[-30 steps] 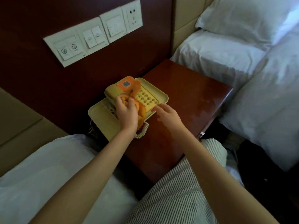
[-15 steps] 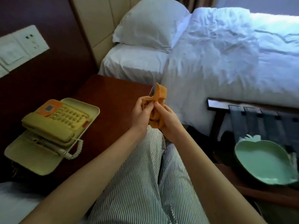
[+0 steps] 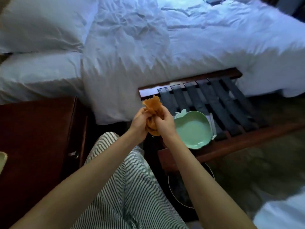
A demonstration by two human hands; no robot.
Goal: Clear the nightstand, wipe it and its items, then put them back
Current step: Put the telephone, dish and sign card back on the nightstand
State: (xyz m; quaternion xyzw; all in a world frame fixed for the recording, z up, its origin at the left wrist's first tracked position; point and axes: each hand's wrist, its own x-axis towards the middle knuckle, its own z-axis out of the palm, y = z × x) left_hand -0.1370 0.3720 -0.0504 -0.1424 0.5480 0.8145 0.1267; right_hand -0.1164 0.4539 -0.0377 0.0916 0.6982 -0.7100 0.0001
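Observation:
A crumpled orange cloth [image 3: 152,107] is bunched between both hands above my striped trouser leg. My left hand [image 3: 139,123] grips its left side and my right hand [image 3: 164,123] grips its right side. The dark red-brown nightstand [image 3: 38,129] lies at the left, its top bare in the part I see. A sliver of the yellow phone tray [image 3: 2,160] shows at the left edge. A pale green apple-shaped dish [image 3: 192,129] rests on the strapped luggage rack [image 3: 222,104], just right of my right hand.
A white bed with duvet [image 3: 165,38] and pillow [image 3: 38,22] fills the top. The nightstand has a metal drawer handle [image 3: 74,154]. A round dark bin [image 3: 179,190] stands on the floor under my right forearm. More white bedding [image 3: 280,210] sits bottom right.
I left the phone and took the cloth in both hands. My view swung right from the nightstand to the luggage rack, and the hands with the cloth moved toward the green dish.

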